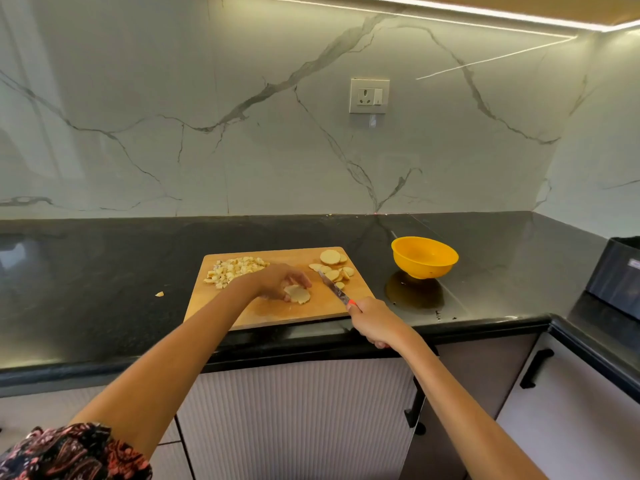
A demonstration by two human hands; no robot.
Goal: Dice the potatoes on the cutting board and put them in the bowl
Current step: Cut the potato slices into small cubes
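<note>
nearest the camera, a patterned sleeve covers the left upper arm, and both bare forearms reach out over the pale ribbed cabinet doors toward the black counter. the right hand is curled round the handle of a knife, at the front right corner of the wooden cutting board; the blade slants up and left over the board, its tip near the sliced rounds. the left hand sits on the middle of the board, fingers bent over a small stack of potato slices, holding it down. behind it, on the board's far left, lies a heap of diced potato; on the far right, a loose pile of round slices. one stray bit lies on the counter left of the board. the yellow bowl stands on the counter just right of the board, nothing visible inside. beyond is a marble wall with a socket.
</note>
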